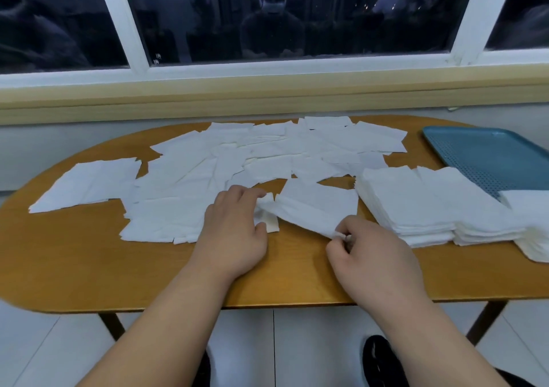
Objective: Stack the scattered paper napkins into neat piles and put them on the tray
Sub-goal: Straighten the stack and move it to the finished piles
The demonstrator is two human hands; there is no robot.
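Several white paper napkins (237, 155) lie scattered over the middle and back of the wooden table (89, 268). One napkin (315, 205) is held between both hands: my left hand (234, 229) pinches its left corner, my right hand (371, 256) pinches its near right corner. Two tall piles of napkins (416, 205) stand side by side to the right. A third pile (531, 226) sits at the right edge, its back part on the teal tray (481, 155).
A window with a white frame and a yellowish sill (267, 95) runs behind the table. The table's front edge is close to my body. Black shoes (383, 363) and a pale tiled floor show below.
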